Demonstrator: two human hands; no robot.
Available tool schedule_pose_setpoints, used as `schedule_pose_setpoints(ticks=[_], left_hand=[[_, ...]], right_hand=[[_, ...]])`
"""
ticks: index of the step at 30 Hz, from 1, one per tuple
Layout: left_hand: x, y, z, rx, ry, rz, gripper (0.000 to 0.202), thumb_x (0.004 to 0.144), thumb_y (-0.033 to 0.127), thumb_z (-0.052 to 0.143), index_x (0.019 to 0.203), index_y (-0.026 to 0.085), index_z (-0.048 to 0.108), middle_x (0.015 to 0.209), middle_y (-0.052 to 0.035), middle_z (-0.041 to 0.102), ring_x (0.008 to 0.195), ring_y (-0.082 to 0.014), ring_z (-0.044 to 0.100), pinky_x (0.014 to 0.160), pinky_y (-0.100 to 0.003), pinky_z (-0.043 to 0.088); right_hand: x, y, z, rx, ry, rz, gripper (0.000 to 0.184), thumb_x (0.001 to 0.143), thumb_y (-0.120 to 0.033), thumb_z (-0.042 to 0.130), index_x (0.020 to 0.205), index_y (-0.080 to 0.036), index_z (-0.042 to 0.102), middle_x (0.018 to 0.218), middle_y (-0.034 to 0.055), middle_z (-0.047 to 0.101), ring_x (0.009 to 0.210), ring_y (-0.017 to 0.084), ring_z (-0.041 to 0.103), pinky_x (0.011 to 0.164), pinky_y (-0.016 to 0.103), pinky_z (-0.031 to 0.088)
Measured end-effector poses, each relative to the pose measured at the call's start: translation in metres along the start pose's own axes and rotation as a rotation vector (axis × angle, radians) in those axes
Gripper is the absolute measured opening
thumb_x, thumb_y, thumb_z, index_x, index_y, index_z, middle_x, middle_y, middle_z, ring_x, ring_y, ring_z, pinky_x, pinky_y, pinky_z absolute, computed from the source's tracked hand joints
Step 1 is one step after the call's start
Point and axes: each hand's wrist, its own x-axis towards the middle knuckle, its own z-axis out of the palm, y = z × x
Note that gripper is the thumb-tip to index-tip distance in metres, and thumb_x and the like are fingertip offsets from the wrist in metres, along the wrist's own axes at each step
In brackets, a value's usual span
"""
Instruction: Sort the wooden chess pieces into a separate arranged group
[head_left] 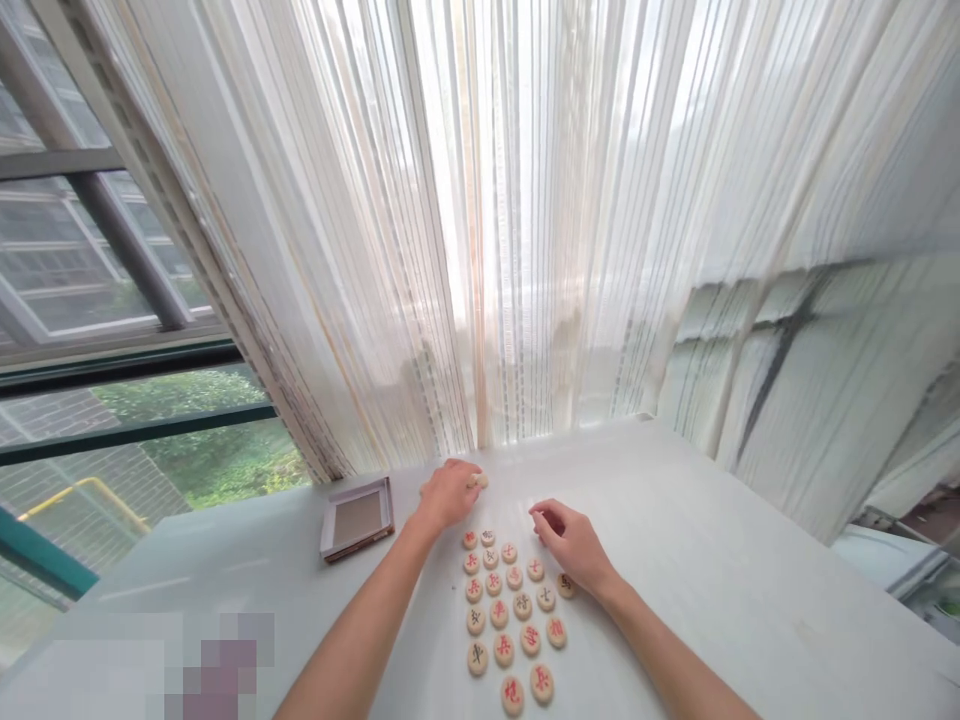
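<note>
My left hand [452, 492] reaches over the far part of the white table. Its fingers are closed on a pale wooden xiangqi piece [480, 480]; whether there is more than one is unclear. To its right, my right hand [571, 538] hovers near the back of the piece layout, fingers loosely curled together with nothing visible in them. Between and below my forearms lie round pieces in uneven columns, face up. Some carry red characters, like the front piece [512, 695]; others have black ones, like the piece on the left [477, 658]. One black piece [565, 585] lies beside my right wrist.
A shallow open box [358, 518] stands at the table's left back, its grey inside showing. White sheer curtains [510, 250] hang along the far edge. A window [112, 250] is at the left. The table [720, 580] extends right. A blurred patch covers the lower left.
</note>
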Motion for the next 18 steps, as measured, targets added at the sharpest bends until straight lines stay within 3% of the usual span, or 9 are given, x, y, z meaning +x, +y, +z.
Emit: schedule_pose_setpoints(ticks=[6, 10, 14, 18], left_hand=[[0.017, 0.000, 0.013, -0.008, -0.019, 0.054, 0.013, 0.083, 0.019, 0.065, 0.091, 0.020, 0.075, 0.086, -0.0088, 0.076, 0.096, -0.0284, 0.068, 0.088, -0.037, 0.050], [0.011, 0.012, 0.008, -0.104, 0.008, 0.081, 0.014, 0.086, 0.021, 0.064, 0.095, 0.021, 0.074, 0.094, -0.0078, 0.075, 0.102, -0.0270, 0.066, 0.095, -0.039, 0.048], [-0.018, 0.037, -0.005, -0.241, 0.031, 0.079, 0.014, 0.090, 0.026, 0.062, 0.101, 0.023, 0.070, 0.099, -0.0036, 0.075, 0.091, -0.0207, 0.069, 0.086, -0.033, 0.054], [-0.069, 0.063, -0.019, -0.376, 0.056, 0.066, 0.017, 0.093, 0.028, 0.061, 0.108, 0.024, 0.068, 0.106, -0.0033, 0.074, 0.090, -0.0171, 0.070, 0.082, -0.028, 0.058]], right_hand=[[0.000, -0.002, 0.002, 0.005, 0.016, -0.002, 0.025, 0.095, -0.036, 0.051, 0.091, -0.019, 0.068, 0.070, 0.0014, 0.070, 0.062, 0.017, 0.065, 0.062, 0.027, 0.050], [-0.001, -0.005, 0.001, -0.010, 0.014, -0.007, 0.023, 0.095, -0.034, 0.051, 0.091, -0.019, 0.068, 0.070, 0.0012, 0.070, 0.063, 0.017, 0.065, 0.063, 0.027, 0.051], [-0.001, -0.011, -0.003, -0.025, 0.006, -0.040, 0.021, 0.095, -0.032, 0.052, 0.094, -0.019, 0.068, 0.076, 0.0030, 0.071, 0.066, 0.018, 0.065, 0.065, 0.029, 0.051], [-0.009, -0.029, -0.004, -0.028, -0.032, -0.144, 0.017, 0.093, -0.028, 0.055, 0.102, -0.021, 0.068, 0.091, 0.0045, 0.070, 0.078, 0.019, 0.065, 0.075, 0.031, 0.053]])
